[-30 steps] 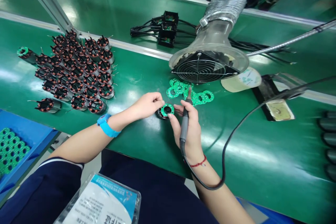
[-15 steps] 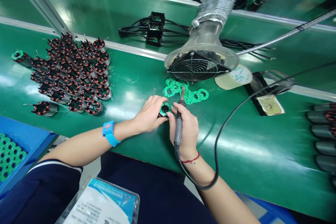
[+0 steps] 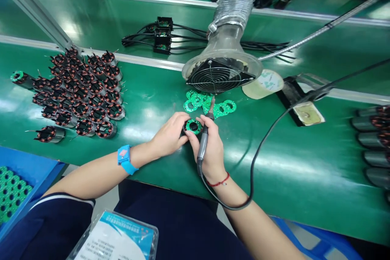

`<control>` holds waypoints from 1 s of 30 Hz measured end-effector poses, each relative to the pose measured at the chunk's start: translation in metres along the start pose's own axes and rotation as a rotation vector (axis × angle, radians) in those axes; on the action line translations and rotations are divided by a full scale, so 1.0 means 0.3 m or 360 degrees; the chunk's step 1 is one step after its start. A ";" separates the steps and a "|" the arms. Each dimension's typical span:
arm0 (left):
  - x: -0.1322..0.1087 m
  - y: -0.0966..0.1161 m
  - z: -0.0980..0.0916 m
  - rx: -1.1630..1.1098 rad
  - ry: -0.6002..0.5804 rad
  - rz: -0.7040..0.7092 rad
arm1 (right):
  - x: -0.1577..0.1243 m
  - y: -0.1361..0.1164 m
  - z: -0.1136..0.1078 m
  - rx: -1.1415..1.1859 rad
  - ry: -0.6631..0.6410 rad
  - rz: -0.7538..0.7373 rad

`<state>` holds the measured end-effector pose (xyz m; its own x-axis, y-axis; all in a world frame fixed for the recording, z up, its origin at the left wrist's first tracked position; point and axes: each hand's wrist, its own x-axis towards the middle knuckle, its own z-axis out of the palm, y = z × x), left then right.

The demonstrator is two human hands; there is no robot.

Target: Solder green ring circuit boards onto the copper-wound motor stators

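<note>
Between my hands sits a motor stator with a green ring-shaped circuit board on its top. My left hand grips its left side with thumb and fingers. A soldering iron lies in my right hand, its tip pointing up and away from the stator. The thumb and a fingertip of that hand also touch the board's right edge. Just beyond, several loose green ring boards lie on the bench. The stator's lower body is mostly hidden by my fingers.
A fume extractor hood hangs low over the boards. Many copper-wound stators stand at left. To the right are a roll of tape, a soldering iron stand with a sponge and more stators. The iron's cable loops over my right forearm.
The view has shifted slightly. My right thumb now lies across the near edge of the ring board, which shows more fully. The soldering iron stays in my right hand.
</note>
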<state>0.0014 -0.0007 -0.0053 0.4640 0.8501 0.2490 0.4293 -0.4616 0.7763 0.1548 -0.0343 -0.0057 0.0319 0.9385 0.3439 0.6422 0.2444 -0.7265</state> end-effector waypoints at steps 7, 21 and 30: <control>0.003 0.003 -0.002 0.0050 -0.0061 -0.0010 | -0.003 -0.006 0.004 -0.0062 0.0007 -0.0054; 0.041 -0.009 -0.047 -0.0103 -0.0223 -0.0065 | 0.000 -0.012 0.003 -0.0096 0.0019 -0.0149; 0.036 0.022 -0.039 0.0275 -0.0288 -0.0134 | 0.145 0.090 -0.226 -0.0387 0.0392 -0.0169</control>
<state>0.0003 0.0083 0.0092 0.5453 0.8355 0.0681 0.5910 -0.4408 0.6756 0.2254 -0.0034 0.0299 0.1200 0.8167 0.5645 0.8143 0.2443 -0.5266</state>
